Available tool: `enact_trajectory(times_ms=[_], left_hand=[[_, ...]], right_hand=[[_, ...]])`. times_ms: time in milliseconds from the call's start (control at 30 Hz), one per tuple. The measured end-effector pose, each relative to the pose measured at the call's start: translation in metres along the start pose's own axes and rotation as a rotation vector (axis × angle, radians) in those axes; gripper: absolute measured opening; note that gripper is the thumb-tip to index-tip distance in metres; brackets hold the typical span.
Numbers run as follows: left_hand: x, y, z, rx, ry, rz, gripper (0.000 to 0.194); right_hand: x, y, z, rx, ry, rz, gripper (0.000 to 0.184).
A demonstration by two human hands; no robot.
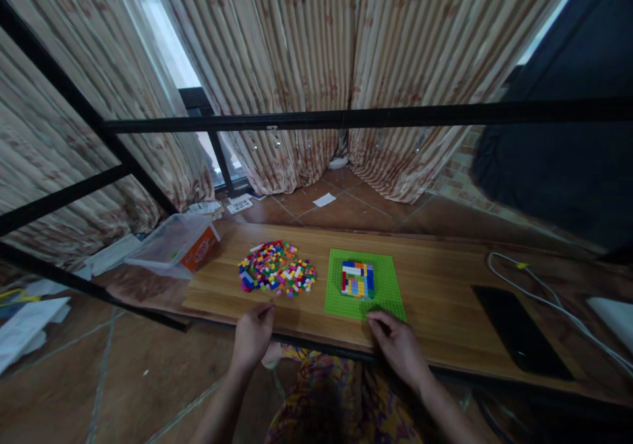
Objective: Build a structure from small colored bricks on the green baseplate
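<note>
My left hand is at the front edge of the wooden board, just below a loose heap of small coloured building bricks. Its fingers are curled together, and whatever they may hold is too small to make out. My right hand is by the near edge of a green baseplate, thumb and forefinger drawn together; anything between them cannot be made out. On the baseplate stands a low, roughly square build of multicoloured bricks, with blue, white, red and yellow pieces showing.
A clear plastic box with an orange label stands left of the wooden board. A black flat device and a white cable lie to the right. Black metal bars cross in front of the striped curtains.
</note>
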State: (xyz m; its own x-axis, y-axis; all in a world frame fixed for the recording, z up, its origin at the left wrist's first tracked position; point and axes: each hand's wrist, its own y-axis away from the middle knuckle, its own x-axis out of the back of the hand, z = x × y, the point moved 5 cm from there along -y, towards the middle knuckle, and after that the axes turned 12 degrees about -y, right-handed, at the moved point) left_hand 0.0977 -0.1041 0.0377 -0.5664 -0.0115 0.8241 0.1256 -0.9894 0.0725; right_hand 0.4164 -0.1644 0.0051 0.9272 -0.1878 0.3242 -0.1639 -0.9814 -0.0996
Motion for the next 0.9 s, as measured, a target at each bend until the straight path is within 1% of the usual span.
enact_trajectory(times_ms=[133, 200, 267, 367, 500, 633, 800, 900], left_hand=[[0.028, -0.011, -0.028, 0.08, -0.144, 0.089, 0.031], [0.04, -0.02, -0.038, 0.116, -0.198, 0.146, 0.032], [0.048, -0.033, -0.049, 0.143, -0.239, 0.212, 0.034], [0.056, -0.058, -0.062, 0.151, -0.293, 0.327, 0.038], [0.058, -0.093, -0.076, 0.139, -0.406, 0.432, 0.041], [0.051, -0.116, -0.081, 0.085, -0.462, 0.454, 0.041], [0.039, -0.123, -0.081, -0.01, -0.5, 0.45, 0.039], [0.035, -0.122, -0.08, -0.058, -0.517, 0.443, 0.037]], right_hand=[[0.003, -0.002, 0.002, 0.002, 0.016, 0.035, 0.027], [-0.001, 0.0, -0.002, 0.016, 0.038, 0.038, 0.026], [-0.011, 0.0, -0.011, 0.041, 0.056, 0.007, 0.025], [-0.036, -0.006, -0.031, 0.105, 0.066, -0.083, 0.024], [-0.078, -0.031, -0.063, 0.215, 0.109, -0.157, 0.023], [-0.112, -0.063, -0.082, 0.268, 0.17, -0.187, 0.022], [-0.148, -0.098, -0.091, 0.32, 0.217, -0.249, 0.021], [-0.175, -0.127, -0.104, 0.356, 0.242, -0.279, 0.021]])
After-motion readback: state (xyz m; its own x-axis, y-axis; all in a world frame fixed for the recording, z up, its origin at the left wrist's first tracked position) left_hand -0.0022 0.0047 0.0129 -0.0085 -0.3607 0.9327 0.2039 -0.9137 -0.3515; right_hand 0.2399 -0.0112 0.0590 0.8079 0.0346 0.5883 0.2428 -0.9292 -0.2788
